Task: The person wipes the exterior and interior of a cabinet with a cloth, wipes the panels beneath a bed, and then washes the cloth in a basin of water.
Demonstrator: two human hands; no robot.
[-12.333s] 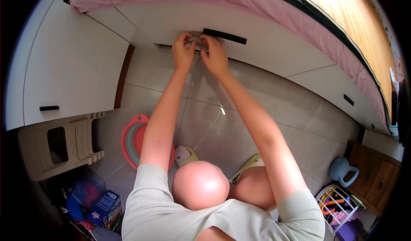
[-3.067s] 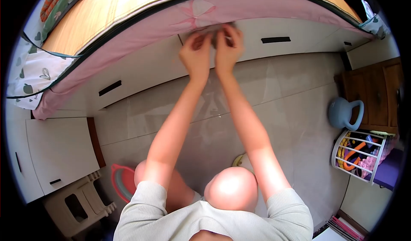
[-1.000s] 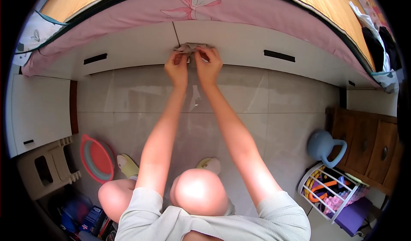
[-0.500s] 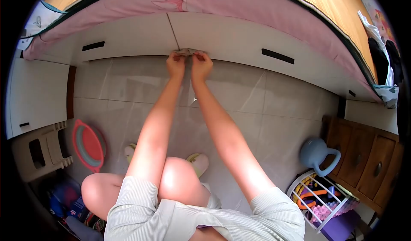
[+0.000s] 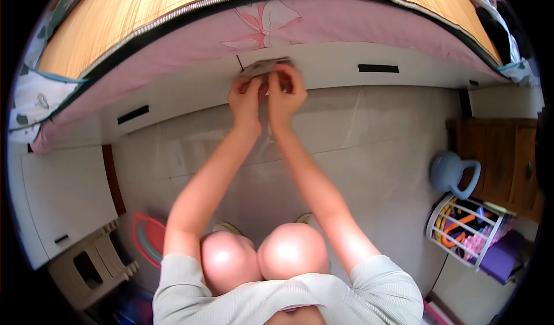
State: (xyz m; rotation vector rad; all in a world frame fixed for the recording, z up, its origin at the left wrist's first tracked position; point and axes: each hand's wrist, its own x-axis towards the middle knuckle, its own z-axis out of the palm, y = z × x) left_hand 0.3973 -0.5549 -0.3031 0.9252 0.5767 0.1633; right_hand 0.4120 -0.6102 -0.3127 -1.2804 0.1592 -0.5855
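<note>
A small grey-brown piece, seemingly a folded cloth, is held between both hands in front of the white drawer fronts under the bed. My left hand is closed on its left part, with thumb and fingers pinching from below. On the other side my right hand grips the right part, its fingers bent over the edge. Motion blurs the cloth's right end. Whether it touches the drawer front behind it, I cannot tell.
A bed with a pink side cover spans the far side. Black handles mark the drawers. At right are a blue kettlebell, a white basket and a wooden cabinet. A red basin and beige stool sit at left.
The cloth has come up from the drawer's bottom edge, and both hands have risen with it. My knees have come side by side, and the camera view has shifted and turned.
</note>
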